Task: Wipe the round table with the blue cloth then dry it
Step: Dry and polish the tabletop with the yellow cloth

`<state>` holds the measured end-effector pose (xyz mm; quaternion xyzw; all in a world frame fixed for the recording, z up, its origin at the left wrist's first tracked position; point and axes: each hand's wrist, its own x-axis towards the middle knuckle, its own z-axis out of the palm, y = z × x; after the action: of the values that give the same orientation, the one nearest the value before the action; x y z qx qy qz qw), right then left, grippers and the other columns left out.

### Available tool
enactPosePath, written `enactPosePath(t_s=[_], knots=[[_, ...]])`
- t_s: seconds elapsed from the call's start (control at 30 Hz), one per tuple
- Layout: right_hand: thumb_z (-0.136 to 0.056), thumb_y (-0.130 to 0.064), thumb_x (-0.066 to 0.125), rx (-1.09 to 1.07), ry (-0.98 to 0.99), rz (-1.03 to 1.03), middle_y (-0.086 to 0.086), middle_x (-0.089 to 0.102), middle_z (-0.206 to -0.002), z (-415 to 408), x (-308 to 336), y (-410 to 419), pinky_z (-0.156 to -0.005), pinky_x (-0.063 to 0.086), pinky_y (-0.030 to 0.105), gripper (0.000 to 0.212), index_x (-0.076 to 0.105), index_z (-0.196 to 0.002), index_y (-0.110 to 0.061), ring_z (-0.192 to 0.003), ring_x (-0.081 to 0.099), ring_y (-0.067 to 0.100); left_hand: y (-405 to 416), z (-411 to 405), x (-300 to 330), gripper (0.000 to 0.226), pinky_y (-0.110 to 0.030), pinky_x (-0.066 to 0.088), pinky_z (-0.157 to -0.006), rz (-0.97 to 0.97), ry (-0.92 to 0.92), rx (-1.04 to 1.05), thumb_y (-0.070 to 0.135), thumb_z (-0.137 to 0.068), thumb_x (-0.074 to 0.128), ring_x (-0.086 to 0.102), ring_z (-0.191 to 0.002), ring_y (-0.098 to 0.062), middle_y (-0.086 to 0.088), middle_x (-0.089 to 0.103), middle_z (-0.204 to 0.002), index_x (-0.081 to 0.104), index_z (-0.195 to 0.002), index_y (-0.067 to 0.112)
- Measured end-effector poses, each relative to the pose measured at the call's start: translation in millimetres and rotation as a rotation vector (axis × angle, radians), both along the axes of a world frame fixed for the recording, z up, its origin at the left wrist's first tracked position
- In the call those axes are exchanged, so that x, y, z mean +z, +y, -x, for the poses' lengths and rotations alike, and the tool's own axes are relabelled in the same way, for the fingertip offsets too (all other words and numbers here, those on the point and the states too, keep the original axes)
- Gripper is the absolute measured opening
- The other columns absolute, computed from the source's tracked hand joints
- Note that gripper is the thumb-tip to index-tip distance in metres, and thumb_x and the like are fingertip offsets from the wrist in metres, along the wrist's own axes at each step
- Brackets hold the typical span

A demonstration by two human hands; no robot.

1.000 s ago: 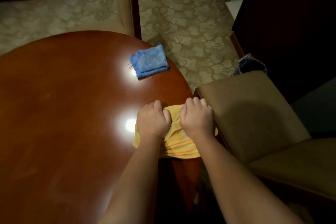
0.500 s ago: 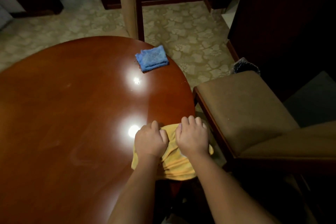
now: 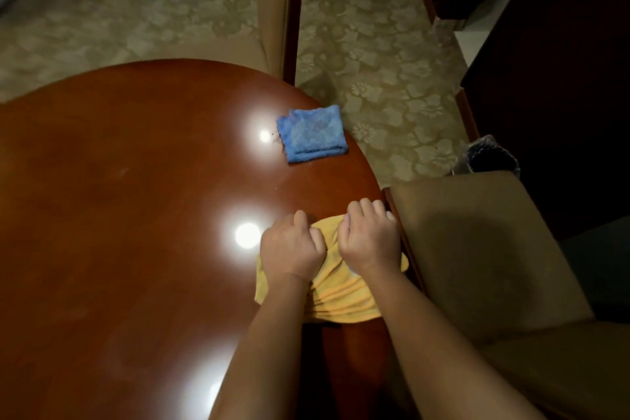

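The blue cloth [image 3: 311, 135] lies folded on the round table [image 3: 136, 215], close to the far right edge, w/ nobody touching it. To its left the shiny brown top is wide and bare, w/ bright light spots on it.

Nearer the person, a yellow cloth [image 3: 341, 297] sits bunched at the right edge of the table, and part of it hangs over the side. Both hands are on it, side by side. The left hand [image 3: 291, 247] has its fingers curled down into the cloth, gripping it. The right hand [image 3: 370, 239] does the same, fingers bent and pressed together, knuckles up. The blue cloth is well apart from both hands.

A tan chair [image 3: 477, 249] stands just beside the table edge on the right, v. close to the right hand. Another chair back [image 3: 274, 10] stands up at the far edge. A dark bin w/ a bag [image 3: 487, 157] sits on the flowery carpet [image 3: 375, 78] behind the tan chair.
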<state>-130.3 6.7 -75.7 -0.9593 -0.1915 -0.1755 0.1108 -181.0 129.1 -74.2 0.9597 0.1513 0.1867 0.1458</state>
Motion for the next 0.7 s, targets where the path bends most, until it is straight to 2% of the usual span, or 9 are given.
enactPosePath(t_s=[0.2,0.43,0.6,0.7], knots=[[-0.081,-0.026,0.039,0.125,-0.008,-0.009,0.006,0.053,-0.07,-43.5,0.0,13.3,-0.058,0.04,0.036,0.023,0.053,-0.069,-0.012,-0.068,0.052,0.029,5.3,-28.5,0.2,0.019,-0.029,0.03,-0.038,0.027,0.011,0.126,0.021,-0.066,0.036,0.044,-0.04,-0.031,-0.012,0.046,-0.046,0.044,-0.055,0.008],[-0.081,-0.029,0.04,0.454,-0.007,0.029,0.006,0.052,-0.072,-82.2,1.5,34.4,-0.059,0.04,0.038,0.021,0.051,-0.072,-0.013,-0.07,0.051,0.028,6.3,-35.0,1.9,0.018,-0.027,0.032,-0.038,0.006,0.048,0.288,0.02,-0.067,0.038,0.046,-0.04,-0.03,-0.01,0.048,-0.049,0.048,-0.057,0.008],[-0.08,-0.029,0.041,0.65,-0.008,0.049,0.006,0.053,-0.073,-99.3,1.4,65.6,-0.066,0.03,0.036,0.021,0.053,-0.074,-0.013,-0.071,0.051,0.027,19.0,-33.3,4.4,0.018,-0.025,0.031,-0.037,-0.053,0.081,0.428,0.022,-0.067,0.038,0.047,-0.038,-0.029,-0.01,0.048,-0.048,0.047,-0.058,0.009],[-0.08,-0.03,0.04,0.743,0.005,0.042,0.005,0.053,-0.074,-102.5,-0.4,80.8,-0.067,0.032,0.036,0.022,0.054,-0.075,-0.014,-0.072,0.052,0.026,22.2,-28.4,3.6,0.018,-0.025,0.032,-0.036,-0.034,0.106,0.532,0.022,-0.068,0.038,0.047,-0.039,-0.03,-0.009,0.047,-0.049,0.047,-0.059,0.01]])
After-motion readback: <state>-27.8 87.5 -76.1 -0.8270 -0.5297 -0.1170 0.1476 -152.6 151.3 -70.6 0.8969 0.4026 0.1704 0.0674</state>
